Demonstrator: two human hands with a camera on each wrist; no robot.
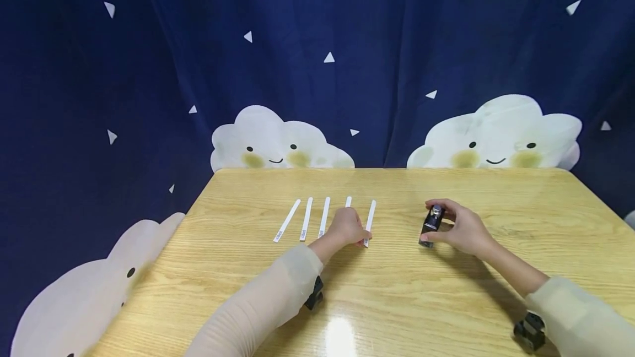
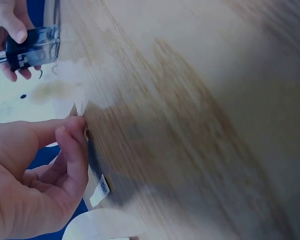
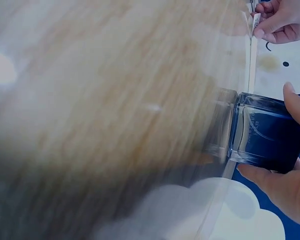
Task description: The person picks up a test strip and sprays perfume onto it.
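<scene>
My left hand point(image 1: 345, 227) pinches the lower end of the rightmost white paper test strip point(image 1: 371, 214), thumb and forefinger at its printed end. Its other fingers curl in toward the palm in the left wrist view. Partly hidden behind that hand lies another strip point(image 1: 349, 201). Around the sides of a dark blue glass perfume bottle point(image 3: 270, 134), my right hand point(image 1: 466, 230) holds with thumb and fingers. The bottle is upright, its base right at the tabletop, with a silver spray top point(image 1: 436, 210) uncovered.
Further left on the wooden table point(image 1: 407, 302), more white strips point(image 1: 306, 219) lie in a spaced row, small print at their near ends. A navy curtain point(image 1: 317, 87) with white clouds hangs behind the table's far edge. Black camera mounts point(image 1: 529, 332) sit at both wrists.
</scene>
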